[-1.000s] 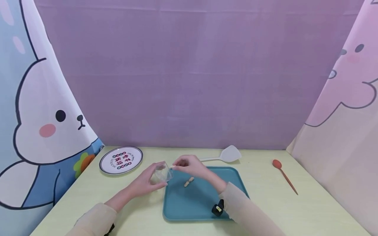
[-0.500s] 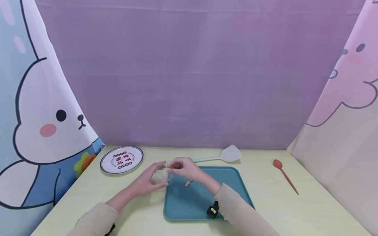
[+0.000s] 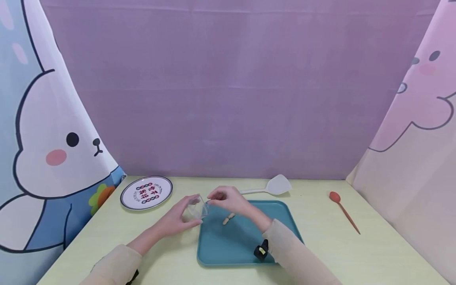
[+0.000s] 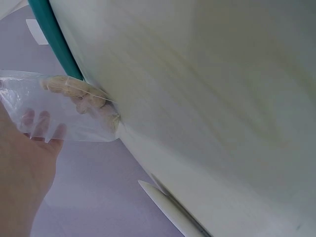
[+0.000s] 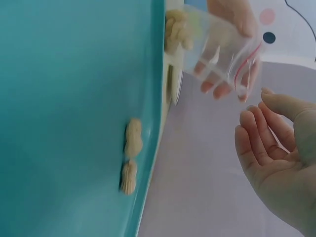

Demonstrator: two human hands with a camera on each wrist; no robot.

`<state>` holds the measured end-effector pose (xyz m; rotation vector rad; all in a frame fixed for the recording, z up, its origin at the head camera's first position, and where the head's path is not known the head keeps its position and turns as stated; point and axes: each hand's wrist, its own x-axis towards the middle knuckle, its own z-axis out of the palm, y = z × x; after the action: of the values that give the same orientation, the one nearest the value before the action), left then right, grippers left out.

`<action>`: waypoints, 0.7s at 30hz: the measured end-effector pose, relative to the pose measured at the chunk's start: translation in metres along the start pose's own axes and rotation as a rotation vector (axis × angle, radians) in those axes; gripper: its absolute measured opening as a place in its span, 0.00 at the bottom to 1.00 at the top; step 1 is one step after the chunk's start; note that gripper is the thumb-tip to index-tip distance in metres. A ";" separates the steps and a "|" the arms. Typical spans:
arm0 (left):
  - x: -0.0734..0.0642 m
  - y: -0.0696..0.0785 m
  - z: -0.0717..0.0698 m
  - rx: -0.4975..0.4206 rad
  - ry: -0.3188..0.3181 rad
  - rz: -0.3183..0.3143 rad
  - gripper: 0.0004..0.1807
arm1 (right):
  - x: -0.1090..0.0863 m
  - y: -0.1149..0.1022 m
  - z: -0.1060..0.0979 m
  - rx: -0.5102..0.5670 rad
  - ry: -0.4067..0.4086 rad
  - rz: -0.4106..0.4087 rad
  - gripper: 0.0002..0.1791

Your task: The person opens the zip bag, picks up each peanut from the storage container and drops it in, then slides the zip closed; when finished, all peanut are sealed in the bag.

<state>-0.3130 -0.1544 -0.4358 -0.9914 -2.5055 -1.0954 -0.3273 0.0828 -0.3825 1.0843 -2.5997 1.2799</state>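
My left hand [image 3: 179, 217] holds a clear zip bag [image 3: 196, 209] with its mouth toward the right, over the tray's left edge. Several peanuts in their shells [image 4: 81, 94] lie gathered in the bag's bottom, seen through the plastic in the left wrist view. My right hand [image 3: 228, 200] is just by the bag's mouth. Its fingers are loosely bent, thumb near the fingertips, and I see nothing between them. Whether they touch the bag's edge I cannot tell. Two more peanuts [image 5: 133, 138] lie end to end on the blue-green tray [image 3: 242, 245], below my right hand.
A white plate [image 3: 146, 193] with red lettering lies at the back left. Behind the tray is a white spatula [image 3: 278, 185]. An orange-red spoon [image 3: 343, 209] lies at the right of the pale table [image 3: 356, 261]. A purple curtain [image 3: 213, 99] closes off the back.
My right hand carried a small pale thing, likely a peanut, leftward to the bag's mouth, then drew back right without it showing. My left hand and the bag stayed nearly still.
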 end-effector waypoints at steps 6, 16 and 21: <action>0.001 0.000 -0.001 -0.004 -0.006 -0.014 0.43 | -0.005 0.021 -0.012 -0.017 0.004 0.032 0.11; 0.000 -0.001 0.000 -0.016 -0.006 -0.029 0.44 | -0.016 0.058 -0.024 -0.062 -0.077 0.087 0.13; 0.000 0.000 0.000 -0.013 -0.008 -0.026 0.44 | -0.021 0.065 -0.024 -0.069 -0.187 0.135 0.14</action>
<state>-0.3133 -0.1543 -0.4362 -0.9708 -2.5277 -1.1185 -0.3570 0.1390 -0.4177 1.0823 -2.8768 1.1533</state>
